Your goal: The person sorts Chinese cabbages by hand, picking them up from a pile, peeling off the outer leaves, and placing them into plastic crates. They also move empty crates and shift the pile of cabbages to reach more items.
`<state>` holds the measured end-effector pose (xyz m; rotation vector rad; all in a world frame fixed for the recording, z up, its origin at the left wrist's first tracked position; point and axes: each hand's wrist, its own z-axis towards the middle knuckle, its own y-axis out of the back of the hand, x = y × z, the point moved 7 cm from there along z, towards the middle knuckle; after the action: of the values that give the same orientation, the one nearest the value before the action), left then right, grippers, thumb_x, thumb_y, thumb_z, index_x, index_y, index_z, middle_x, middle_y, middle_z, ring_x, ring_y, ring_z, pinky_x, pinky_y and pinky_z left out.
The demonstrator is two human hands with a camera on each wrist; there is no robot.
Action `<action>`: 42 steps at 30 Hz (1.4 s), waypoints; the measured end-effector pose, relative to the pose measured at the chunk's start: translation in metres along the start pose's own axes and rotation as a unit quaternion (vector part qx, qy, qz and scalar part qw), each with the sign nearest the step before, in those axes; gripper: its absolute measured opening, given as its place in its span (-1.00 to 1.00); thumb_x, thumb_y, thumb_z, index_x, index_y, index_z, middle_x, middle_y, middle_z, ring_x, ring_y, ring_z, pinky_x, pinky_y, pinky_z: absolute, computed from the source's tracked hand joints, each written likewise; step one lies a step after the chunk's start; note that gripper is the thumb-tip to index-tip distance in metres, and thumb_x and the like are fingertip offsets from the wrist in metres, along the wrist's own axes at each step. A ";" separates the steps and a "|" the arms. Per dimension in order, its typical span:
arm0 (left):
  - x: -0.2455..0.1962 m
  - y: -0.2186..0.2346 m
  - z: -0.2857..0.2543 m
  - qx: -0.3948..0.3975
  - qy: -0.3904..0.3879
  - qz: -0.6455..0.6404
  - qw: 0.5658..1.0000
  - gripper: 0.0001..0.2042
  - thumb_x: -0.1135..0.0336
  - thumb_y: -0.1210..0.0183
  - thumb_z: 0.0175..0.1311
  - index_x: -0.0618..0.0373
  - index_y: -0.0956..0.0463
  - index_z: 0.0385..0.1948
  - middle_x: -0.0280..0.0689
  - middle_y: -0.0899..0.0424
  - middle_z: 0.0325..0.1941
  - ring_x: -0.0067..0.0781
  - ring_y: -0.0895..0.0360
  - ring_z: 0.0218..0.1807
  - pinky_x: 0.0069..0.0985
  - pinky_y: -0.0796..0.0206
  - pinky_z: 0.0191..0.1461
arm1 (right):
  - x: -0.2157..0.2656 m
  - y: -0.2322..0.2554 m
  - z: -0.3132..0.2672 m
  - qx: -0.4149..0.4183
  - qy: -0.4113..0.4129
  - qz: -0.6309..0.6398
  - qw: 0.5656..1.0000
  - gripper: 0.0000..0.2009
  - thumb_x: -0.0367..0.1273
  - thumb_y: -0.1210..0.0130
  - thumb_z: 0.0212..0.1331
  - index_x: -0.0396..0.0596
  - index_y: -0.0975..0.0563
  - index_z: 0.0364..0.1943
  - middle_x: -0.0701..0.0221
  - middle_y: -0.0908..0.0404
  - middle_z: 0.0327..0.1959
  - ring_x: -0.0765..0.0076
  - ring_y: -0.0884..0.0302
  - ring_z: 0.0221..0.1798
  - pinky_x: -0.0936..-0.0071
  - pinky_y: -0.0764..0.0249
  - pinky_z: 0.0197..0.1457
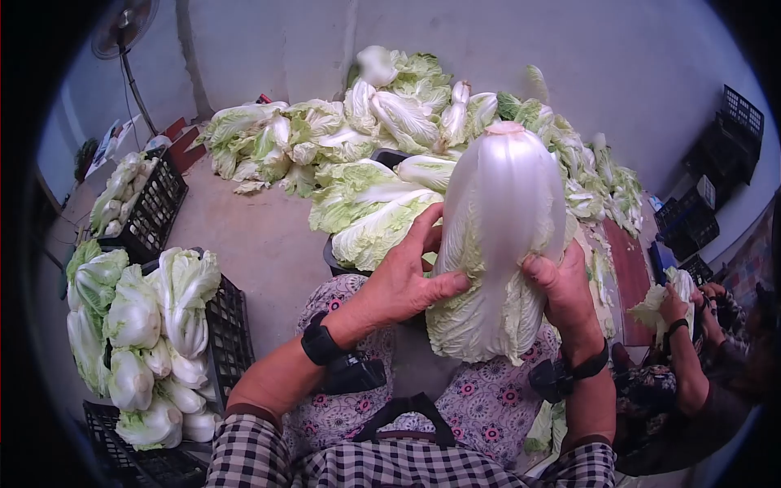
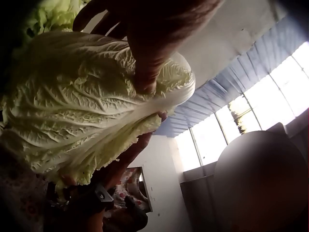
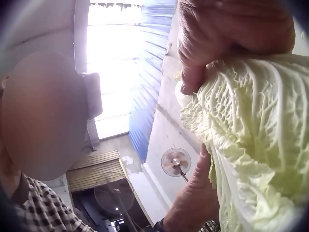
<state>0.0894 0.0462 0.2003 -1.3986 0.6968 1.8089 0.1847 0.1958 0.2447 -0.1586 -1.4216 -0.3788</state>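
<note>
Both hands hold up one large cabbage (image 1: 500, 236), its white root end upward and leafy end down, above the lap. The left hand (image 1: 411, 272) grips its left side, thumb across the front and fingers spread behind. On the other side the right hand (image 1: 565, 285) presses its thumb on the leaves, its other fingers mostly hidden. In the left wrist view the left hand (image 2: 154, 38) lies over the cabbage (image 2: 82, 106). The right wrist view shows the right hand's thumb and palm (image 3: 227, 29) against the cabbage (image 3: 260, 121).
Cabbages (image 1: 407, 118) are heaped along the wall. A black crate (image 1: 229, 333) of cabbages stands at left, another crate (image 1: 163, 203) behind it. More cabbages (image 1: 378, 207) lie just beyond the knees. At right another person's arm (image 1: 687, 358) holds leaves. A fan (image 1: 122, 28) stands back left.
</note>
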 end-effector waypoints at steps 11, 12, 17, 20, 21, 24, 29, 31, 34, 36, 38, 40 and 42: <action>0.015 -0.004 -0.004 -0.002 0.019 -0.196 0.980 -0.23 -0.04 -0.31 0.02 0.27 -0.18 0.18 -0.23 -0.47 0.07 -0.42 -0.39 0.11 -0.48 -0.21 0.21 | -0.032 -0.024 0.006 0.036 -0.084 0.207 0.974 -0.37 -0.10 -0.18 0.11 -0.29 -0.28 0.12 0.28 -0.49 -0.03 0.38 -0.50 -0.03 0.45 -0.45 0.04; 0.020 -0.005 -0.004 0.002 0.048 -0.231 0.972 -0.25 0.01 -0.31 0.05 0.27 -0.18 0.19 -0.24 -0.46 0.07 -0.43 -0.39 0.11 -0.48 -0.21 0.21 | -0.037 -0.025 0.008 0.045 -0.102 0.225 0.968 -0.36 -0.09 -0.17 0.11 -0.29 -0.27 0.12 0.28 -0.49 -0.02 0.37 -0.50 -0.02 0.45 -0.45 0.04; 0.042 0.000 -0.008 -0.029 0.074 -0.290 0.954 -0.36 0.16 -0.30 0.08 0.22 -0.23 0.17 -0.28 -0.47 0.08 -0.47 -0.43 0.07 -0.48 -0.29 0.15 | -0.054 -0.030 0.007 0.106 -0.111 0.195 0.969 -0.20 0.03 -0.21 0.03 -0.27 -0.18 0.20 0.23 -0.42 0.07 0.34 -0.43 0.07 0.41 -0.41 0.11; 0.043 0.005 -0.011 -0.034 0.090 -0.305 0.948 -0.37 0.16 -0.28 0.11 0.21 -0.23 0.17 -0.28 -0.47 0.08 -0.46 -0.44 0.07 -0.47 -0.30 0.15 | -0.052 -0.029 0.003 0.105 -0.079 0.133 0.982 -0.06 0.07 -0.26 -0.06 -0.25 -0.06 0.28 0.18 -0.30 0.19 0.32 -0.32 0.18 0.38 -0.28 0.23; 0.048 0.008 -0.011 -0.030 0.095 -0.308 0.946 -0.39 0.15 -0.26 0.13 0.21 -0.22 0.18 -0.28 -0.47 0.08 -0.45 -0.44 0.07 -0.46 -0.30 0.16 | -0.051 -0.028 0.001 0.098 -0.059 0.102 0.988 -0.05 0.05 -0.26 -0.06 -0.26 -0.05 0.29 0.17 -0.28 0.21 0.31 -0.29 0.21 0.38 -0.24 0.25; 0.056 0.004 -0.013 -0.023 0.152 -0.371 0.916 -0.45 0.09 -0.12 0.25 0.21 -0.21 0.18 -0.24 -0.47 0.10 -0.41 -0.46 0.08 -0.43 -0.33 0.16 | -0.046 -0.026 0.001 0.068 -0.058 0.078 0.993 -0.05 0.01 -0.23 -0.02 -0.30 0.01 0.31 0.13 -0.21 0.25 0.29 -0.19 0.28 0.38 -0.13 0.31; 0.063 -0.006 -0.013 -0.016 0.250 -0.465 0.849 -0.54 0.13 0.04 0.35 0.20 -0.24 0.19 -0.22 -0.43 0.17 -0.43 -0.49 0.07 -0.43 -0.37 0.15 | -0.067 -0.006 0.008 0.039 -0.102 -0.006 0.994 -0.10 -0.01 -0.17 0.04 -0.29 0.01 0.32 0.08 -0.13 0.30 0.23 -0.07 0.36 0.32 -0.11 0.33; 0.043 -0.008 -0.015 -0.058 0.252 -0.362 0.895 -0.56 0.13 0.08 0.38 0.21 -0.25 0.19 -0.21 -0.42 0.19 -0.41 -0.49 0.08 -0.42 -0.37 0.16 | -0.036 0.000 0.000 0.041 -0.007 -0.103 0.994 -0.11 -0.01 -0.20 0.01 -0.17 -0.02 0.33 0.08 -0.13 0.32 0.16 -0.05 0.38 0.27 -0.15 0.31; 0.049 -0.020 -0.011 0.097 0.207 -0.649 0.725 -0.54 0.06 0.15 0.40 0.22 -0.25 0.16 -0.13 -0.46 0.13 -0.35 -0.51 0.06 -0.34 -0.42 0.12 | 0.017 -0.014 -0.014 0.116 0.105 -0.212 0.965 -0.16 0.02 -0.22 -0.04 -0.04 -0.13 0.31 0.09 -0.14 0.32 0.07 -0.05 0.39 0.21 -0.18 0.29; 0.036 -0.017 -0.017 -0.032 0.248 -0.476 0.843 -0.52 0.03 0.16 0.39 0.21 -0.24 0.18 -0.14 -0.45 0.14 -0.35 -0.51 0.06 -0.33 -0.43 0.12 | 0.022 -0.022 -0.023 0.146 0.153 -0.285 0.935 -0.19 0.05 -0.24 -0.08 -0.02 -0.23 0.26 0.09 -0.19 0.30 0.03 -0.08 0.38 0.18 -0.20 0.28; 0.030 -0.021 -0.011 -0.020 0.243 -0.486 0.839 -0.51 0.01 0.16 0.39 0.19 -0.23 0.18 -0.15 -0.45 0.15 -0.34 -0.51 0.07 -0.32 -0.42 0.12 | 0.013 -0.030 -0.020 0.131 0.200 -0.379 0.894 -0.22 0.09 -0.24 -0.12 -0.05 -0.32 0.19 0.08 -0.25 0.27 0.01 -0.13 0.35 0.15 -0.21 0.27; 0.041 -0.027 0.003 0.121 0.194 -0.675 0.702 -0.49 -0.02 0.17 0.39 0.18 -0.22 0.19 -0.17 -0.45 0.15 -0.34 -0.50 0.07 -0.32 -0.41 0.13 | 0.012 -0.021 -0.016 0.053 0.177 -0.301 0.936 -0.29 0.17 -0.10 -0.02 -0.11 -0.43 0.07 0.06 -0.35 0.18 0.01 -0.24 0.29 0.21 -0.17 0.29; 0.046 -0.026 0.004 0.137 0.193 -0.667 0.706 -0.49 -0.02 0.19 0.39 0.18 -0.22 0.19 -0.17 -0.44 0.16 -0.33 -0.49 0.09 -0.33 -0.40 0.14 | 0.008 -0.010 -0.016 0.030 0.152 -0.238 0.959 -0.29 0.20 -0.02 0.04 -0.14 -0.45 0.05 0.06 -0.39 0.14 0.02 -0.27 0.27 0.27 -0.15 0.30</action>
<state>0.1023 0.0750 0.1576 -1.4214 -0.0091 0.2413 0.1966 0.1796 0.2491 0.2889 -1.1527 -0.7230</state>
